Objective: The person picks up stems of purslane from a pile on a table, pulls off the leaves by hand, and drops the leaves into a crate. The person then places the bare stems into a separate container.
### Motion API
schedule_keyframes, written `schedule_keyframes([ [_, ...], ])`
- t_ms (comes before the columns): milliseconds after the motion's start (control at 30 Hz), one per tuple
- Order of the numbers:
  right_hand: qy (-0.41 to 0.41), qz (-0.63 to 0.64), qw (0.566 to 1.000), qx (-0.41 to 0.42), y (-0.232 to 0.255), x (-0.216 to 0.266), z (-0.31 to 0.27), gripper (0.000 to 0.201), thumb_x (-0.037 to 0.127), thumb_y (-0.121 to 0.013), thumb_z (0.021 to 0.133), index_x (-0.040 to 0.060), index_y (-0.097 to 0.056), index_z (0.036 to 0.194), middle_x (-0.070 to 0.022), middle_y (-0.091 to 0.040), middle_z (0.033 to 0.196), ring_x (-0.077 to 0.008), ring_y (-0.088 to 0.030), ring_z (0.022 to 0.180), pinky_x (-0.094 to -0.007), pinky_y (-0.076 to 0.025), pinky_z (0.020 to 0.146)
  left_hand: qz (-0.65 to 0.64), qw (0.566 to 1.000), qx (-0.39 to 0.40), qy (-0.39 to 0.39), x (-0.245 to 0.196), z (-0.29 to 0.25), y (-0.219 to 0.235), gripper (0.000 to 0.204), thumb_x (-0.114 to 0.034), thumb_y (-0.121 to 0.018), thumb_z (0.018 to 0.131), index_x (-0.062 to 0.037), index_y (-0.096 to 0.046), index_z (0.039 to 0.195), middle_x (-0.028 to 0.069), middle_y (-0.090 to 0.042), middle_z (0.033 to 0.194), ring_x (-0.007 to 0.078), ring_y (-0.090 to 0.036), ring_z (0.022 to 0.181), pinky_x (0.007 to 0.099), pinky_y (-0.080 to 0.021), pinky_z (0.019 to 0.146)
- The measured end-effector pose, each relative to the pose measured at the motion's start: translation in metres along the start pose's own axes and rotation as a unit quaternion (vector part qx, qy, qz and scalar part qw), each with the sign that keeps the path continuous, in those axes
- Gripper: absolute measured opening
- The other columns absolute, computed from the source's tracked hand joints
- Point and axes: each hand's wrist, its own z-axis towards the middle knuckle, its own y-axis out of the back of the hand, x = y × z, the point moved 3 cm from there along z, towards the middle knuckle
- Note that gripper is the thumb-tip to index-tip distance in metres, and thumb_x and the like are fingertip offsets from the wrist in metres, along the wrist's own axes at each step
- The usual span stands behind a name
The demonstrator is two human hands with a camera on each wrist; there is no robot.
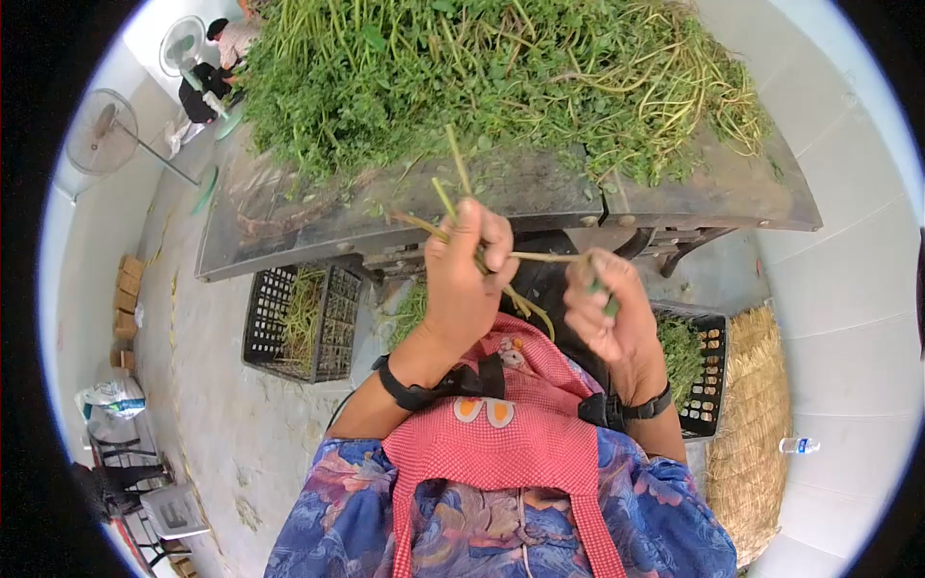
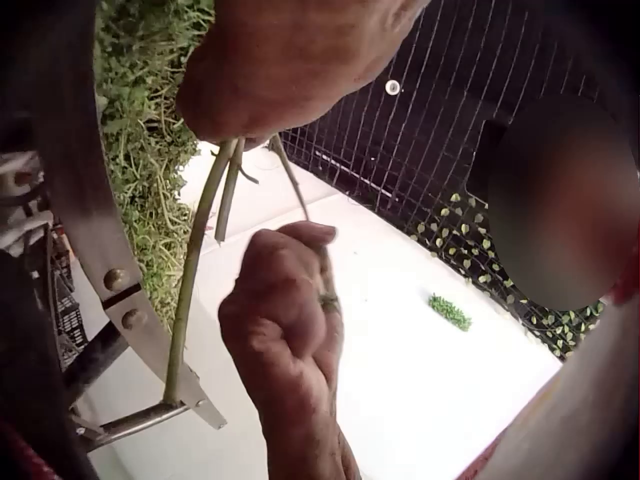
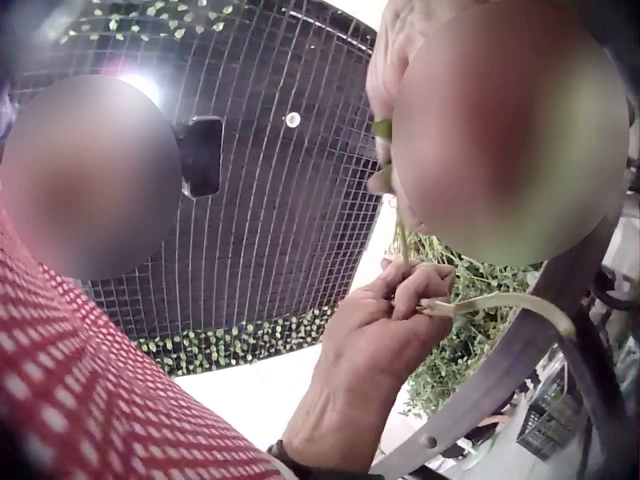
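Note:
In the head view the left hand [image 1: 466, 275] grips several cut stems [image 1: 420, 224] between curled fingers and thumb, some ends pointing up and left, others hanging below. One thin stem [image 1: 547, 257] runs from it across to the right hand [image 1: 613, 308], whose fingers curl round that stem's end and something small and green. The left wrist view shows the left hand [image 2: 290, 65] above, stems [image 2: 196, 270] hanging from it, and the right hand [image 2: 290, 310] below. In the right wrist view a pale stem [image 3: 500, 302] sticks out of the left hand [image 3: 375, 330].
A large heap of leafy greens [image 1: 482, 87] covers much of the table [image 1: 385, 217] in front. Black crates [image 1: 332, 328] with greens stand below on both sides. A woven bundle [image 1: 750, 424] and a bottle [image 1: 799, 445] lie right. Fans [image 1: 102, 133] and a person [image 1: 231, 43] are far left.

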Motion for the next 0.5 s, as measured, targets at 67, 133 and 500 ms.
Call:
schedule_keyframes([
  [67,-0.033,-0.091,0.994,0.049,-0.005,-0.002,-0.005,0.016,0.012,-0.052,0.088,-0.0019,-0.055,0.081,0.0002,-0.042,0.055,-0.0072,-0.034,0.041,-0.0214,-0.03,0.039,0.014,1.0,0.002,-0.014,-0.003,0.005,0.003,0.034,-0.033,-0.036,0.097,-0.0108,-0.044,0.073,-0.002,-0.035,0.057,0.0058,-0.025,0.045,0.0195,-0.023,0.039],
  [133,-0.051,-0.151,0.986,0.052,-0.004,-0.004,-0.002,0.016,0.011,-0.052,0.087,-0.0027,-0.058,0.08,-0.0017,-0.046,0.054,-0.009,-0.039,0.042,-0.0235,-0.034,0.041,0.07,0.996,-0.024,-0.052,-0.011,0.006,0.003,0.035,-0.033,-0.038,0.097,-0.0113,-0.043,0.071,-0.0024,-0.039,0.055,0.0064,-0.029,0.044,0.0199,-0.025,0.04],
  [500,0.296,-0.608,0.593,-0.437,0.119,0.11,-0.044,0.02,0.013,-0.056,0.085,0.0003,-0.064,0.099,-0.0112,-0.067,0.09,-0.0144,-0.061,0.078,-0.0274,-0.046,0.069,0.39,0.909,0.096,-0.114,0.007,-0.018,-0.018,0.019,-0.018,-0.046,0.094,-0.0014,-0.056,0.093,-0.0055,-0.04,0.056,0.0022,-0.036,0.048,0.0195,-0.028,0.044],
])
